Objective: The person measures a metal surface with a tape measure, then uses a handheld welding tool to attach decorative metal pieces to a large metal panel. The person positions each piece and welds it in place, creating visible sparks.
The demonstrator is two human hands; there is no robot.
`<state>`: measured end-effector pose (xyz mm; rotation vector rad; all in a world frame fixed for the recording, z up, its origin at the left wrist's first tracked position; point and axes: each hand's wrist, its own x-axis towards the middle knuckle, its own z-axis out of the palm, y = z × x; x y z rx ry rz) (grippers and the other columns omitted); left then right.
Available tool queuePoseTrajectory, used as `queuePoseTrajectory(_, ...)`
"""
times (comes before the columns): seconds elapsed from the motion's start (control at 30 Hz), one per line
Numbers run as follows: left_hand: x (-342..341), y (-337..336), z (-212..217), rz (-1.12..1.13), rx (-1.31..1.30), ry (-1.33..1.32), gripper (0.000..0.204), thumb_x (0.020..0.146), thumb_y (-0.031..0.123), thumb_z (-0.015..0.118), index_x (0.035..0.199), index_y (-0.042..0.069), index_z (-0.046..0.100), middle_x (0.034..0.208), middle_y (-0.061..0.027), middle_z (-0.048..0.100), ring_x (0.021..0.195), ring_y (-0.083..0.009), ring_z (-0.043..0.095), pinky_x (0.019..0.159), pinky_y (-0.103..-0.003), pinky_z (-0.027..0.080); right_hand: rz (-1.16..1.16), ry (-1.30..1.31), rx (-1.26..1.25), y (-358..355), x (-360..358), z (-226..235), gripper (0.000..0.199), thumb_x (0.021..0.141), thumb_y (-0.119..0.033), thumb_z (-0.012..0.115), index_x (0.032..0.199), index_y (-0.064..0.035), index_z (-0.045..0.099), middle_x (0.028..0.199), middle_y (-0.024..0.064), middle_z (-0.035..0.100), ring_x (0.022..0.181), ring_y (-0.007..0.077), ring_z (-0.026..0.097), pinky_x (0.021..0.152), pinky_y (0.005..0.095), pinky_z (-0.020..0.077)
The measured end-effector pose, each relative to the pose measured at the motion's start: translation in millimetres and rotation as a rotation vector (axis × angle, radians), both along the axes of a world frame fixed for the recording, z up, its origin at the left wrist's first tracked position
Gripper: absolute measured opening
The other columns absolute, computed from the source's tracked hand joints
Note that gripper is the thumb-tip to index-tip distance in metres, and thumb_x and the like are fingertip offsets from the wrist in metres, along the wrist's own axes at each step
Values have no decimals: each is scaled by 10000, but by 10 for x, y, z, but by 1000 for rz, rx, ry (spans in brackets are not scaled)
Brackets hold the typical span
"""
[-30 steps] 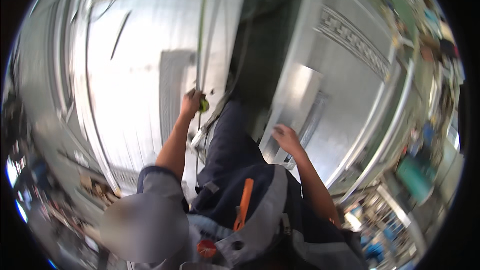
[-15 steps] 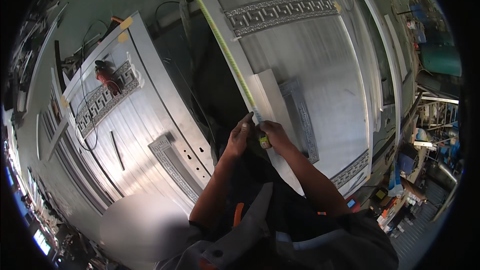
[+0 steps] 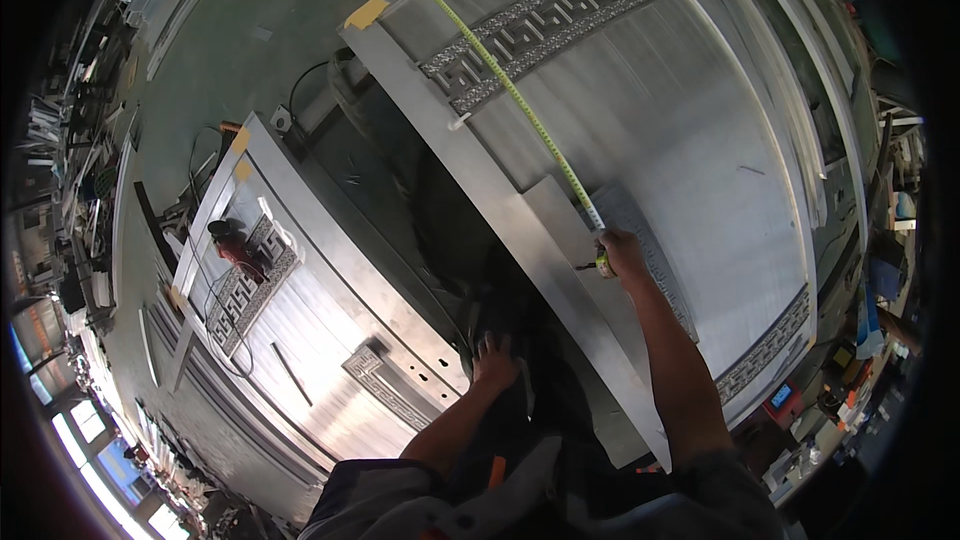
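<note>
No lettering or number can be read from where I stand.
Fine marks line the yellow-green blade (image 3: 537,125) of the tape measure (image 3: 603,262) in my right hand (image 3: 624,252), paler near the case, yet they are too small for me to make out; my grip covers part of the case. The blue screen (image 3: 781,396) on the red device (image 3: 768,411) at my lower right is too small to read as well.

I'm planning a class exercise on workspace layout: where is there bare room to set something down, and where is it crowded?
Mostly bare: the right metal door panel, between the tape measure, the upper Greek-key band and the panel's outer edge. Crowded: the far end of the left door panel, where a corded red power tool overlaps another band.
</note>
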<state>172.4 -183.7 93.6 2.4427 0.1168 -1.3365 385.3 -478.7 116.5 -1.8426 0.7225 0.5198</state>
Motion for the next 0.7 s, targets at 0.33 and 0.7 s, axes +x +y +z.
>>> queuePoseTrajectory(0.33, 153, 38, -463, -234, 51, 21, 611, 886, 443, 661, 1377, 98, 550, 1382, -258, 512, 1197, -458, 592, 950, -570, 534, 30, -83, -183, -563, -214, -533, 427, 950, -378, 584, 831, 14, 705, 715, 225, 679, 686, 393, 680, 691, 491, 517)
queuePoseTrajectory(0.7, 387, -76, -379, -331, 195, -24, 634, 847, 452, 665, 1362, 91, 579, 1353, -227, 517, 1179, -438, 562, 976, -545, 507, 31, 139, -659, -764, -511, -447, 444, 989, -445, 548, 980, -68, 780, 909, 256, 732, 893, 472, 704, 841, 552, 545)
